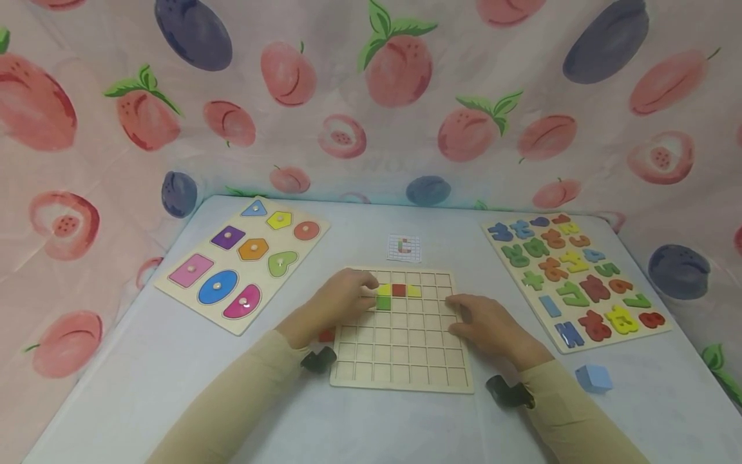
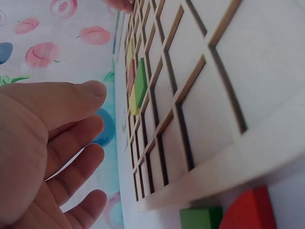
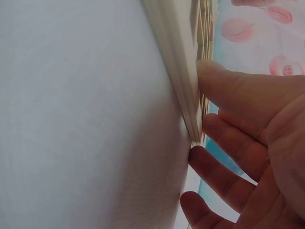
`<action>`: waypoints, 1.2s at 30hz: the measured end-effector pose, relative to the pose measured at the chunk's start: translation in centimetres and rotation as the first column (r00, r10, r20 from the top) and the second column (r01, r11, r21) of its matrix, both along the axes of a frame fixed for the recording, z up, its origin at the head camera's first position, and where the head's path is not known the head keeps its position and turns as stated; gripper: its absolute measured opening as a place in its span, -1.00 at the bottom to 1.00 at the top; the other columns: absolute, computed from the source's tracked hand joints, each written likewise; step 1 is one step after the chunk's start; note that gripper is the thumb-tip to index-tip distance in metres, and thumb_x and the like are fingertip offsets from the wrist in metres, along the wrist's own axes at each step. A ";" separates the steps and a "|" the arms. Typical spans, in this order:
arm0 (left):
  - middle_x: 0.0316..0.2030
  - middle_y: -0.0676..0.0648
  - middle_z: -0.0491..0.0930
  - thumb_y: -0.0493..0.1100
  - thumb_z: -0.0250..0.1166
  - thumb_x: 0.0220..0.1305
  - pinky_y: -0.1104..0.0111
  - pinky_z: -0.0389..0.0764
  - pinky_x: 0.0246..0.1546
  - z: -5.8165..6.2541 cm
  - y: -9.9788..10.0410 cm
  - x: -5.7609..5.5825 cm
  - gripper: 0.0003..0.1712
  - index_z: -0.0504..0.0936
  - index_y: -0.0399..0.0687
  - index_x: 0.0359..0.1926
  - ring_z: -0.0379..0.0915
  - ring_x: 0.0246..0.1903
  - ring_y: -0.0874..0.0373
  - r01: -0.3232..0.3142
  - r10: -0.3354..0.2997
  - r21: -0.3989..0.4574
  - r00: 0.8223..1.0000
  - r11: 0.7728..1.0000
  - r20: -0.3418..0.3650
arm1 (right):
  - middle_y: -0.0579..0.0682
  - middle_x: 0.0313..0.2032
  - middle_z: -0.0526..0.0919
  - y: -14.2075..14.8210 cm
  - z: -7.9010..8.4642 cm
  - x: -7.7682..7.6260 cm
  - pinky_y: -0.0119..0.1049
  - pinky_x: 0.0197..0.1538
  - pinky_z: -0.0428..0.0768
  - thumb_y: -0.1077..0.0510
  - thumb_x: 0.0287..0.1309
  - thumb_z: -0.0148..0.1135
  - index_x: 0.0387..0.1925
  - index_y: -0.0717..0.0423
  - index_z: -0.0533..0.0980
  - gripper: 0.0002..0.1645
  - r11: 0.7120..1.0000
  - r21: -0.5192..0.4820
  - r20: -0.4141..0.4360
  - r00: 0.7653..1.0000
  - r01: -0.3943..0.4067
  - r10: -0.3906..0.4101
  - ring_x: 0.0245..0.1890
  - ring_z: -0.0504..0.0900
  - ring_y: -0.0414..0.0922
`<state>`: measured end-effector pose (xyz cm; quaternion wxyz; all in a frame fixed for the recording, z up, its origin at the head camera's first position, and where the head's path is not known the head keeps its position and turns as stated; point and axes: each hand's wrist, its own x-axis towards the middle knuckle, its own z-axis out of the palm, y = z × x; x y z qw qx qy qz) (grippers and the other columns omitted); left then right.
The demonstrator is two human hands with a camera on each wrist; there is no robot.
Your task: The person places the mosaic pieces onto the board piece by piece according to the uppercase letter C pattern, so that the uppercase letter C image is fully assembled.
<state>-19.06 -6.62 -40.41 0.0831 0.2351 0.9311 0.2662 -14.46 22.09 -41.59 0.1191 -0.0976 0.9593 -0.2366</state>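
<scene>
One fruit-print cloth (image 1: 348, 84) backs a white table (image 1: 371, 425), both running past the head view's edges. On it, the grid (image 1: 400, 338) lies mid-table between the hands, its upper left edge hidden by the left one; the left wrist view cuts it off, and the right wrist view shows it almost edge-on. The number board (image 1: 570, 314) lies to its right, the shape board (image 1: 232, 327) to its left. The left hand (image 1: 339, 298) has its thumb and fingers apart and loosely bent, gripping nothing, fingertips just beside the yellow and green pieces; whether they touch is hard to tell. The right hand (image 1: 484, 322) is likewise spread, thumb against the grid's right rim, other fingers alongside that edge. Beyond the grid sits a card (image 1: 404, 247), its pattern too small to read fully. A blue cube (image 1: 595, 379) stands near the right sleeve. Within the grid, a red square (image 1: 399, 290) sits between two yellow pieces (image 1: 414, 291), a green square (image 1: 383, 303) below the left one. Beside the left rim, a red piece (image 2: 250, 210) and a green block (image 2: 201, 218) are cut off by the left wrist view's lower edge.
</scene>
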 end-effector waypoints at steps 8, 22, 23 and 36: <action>0.00 -0.07 0.63 -0.18 0.40 0.26 0.16 0.41 0.22 0.4 -1.4 0.3 -0.64 0.66 -0.14 0.07 0.45 0.08 -0.01 -0.060 0.061 -0.014 0.997 0.998 0.046 | 0.24 0.31 0.45 0.1 0.0 -0.1 0.18 0.35 0.25 0.15 0.17 0.36 0.31 0.23 0.43 -0.32 1.000 0.001 -0.001 1.000 -0.004 0.004 0.36 0.31 0.27; 0.03 -0.06 0.62 -0.17 0.35 0.26 0.12 0.42 0.22 0.0 -3.9 0.8 -0.61 0.65 -0.08 0.12 0.43 0.06 0.00 -0.170 0.173 -0.034 0.978 0.985 0.117 | 0.24 0.31 0.44 0.2 -0.2 -0.1 0.18 0.35 0.24 0.14 0.18 0.35 0.31 0.22 0.43 -0.32 1.000 -0.005 0.008 1.000 0.000 0.000 0.36 0.30 0.26; 0.03 -0.05 0.61 -0.17 0.34 0.26 0.13 0.43 0.21 -0.1 -4.1 0.9 -0.61 0.65 -0.07 0.12 0.43 0.04 0.00 -0.182 0.184 -0.031 0.974 0.983 0.130 | 0.24 0.31 0.44 0.2 -0.2 -0.1 0.18 0.35 0.24 0.14 0.18 0.35 0.31 0.22 0.43 -0.33 1.000 -0.003 0.006 1.000 -0.001 0.001 0.36 0.30 0.26; 0.03 -0.08 0.64 -0.21 0.37 0.23 0.09 0.47 0.19 -1.0 -6.7 1.6 -0.60 0.65 -0.15 0.11 0.48 0.14 -0.04 -0.181 0.185 -0.050 0.977 0.982 0.105 | 0.25 0.30 0.45 0.2 -0.3 0.0 0.19 0.34 0.25 0.14 0.18 0.35 0.30 0.23 0.44 -0.34 1.000 -0.010 -0.012 1.000 -0.015 0.015 0.35 0.32 0.27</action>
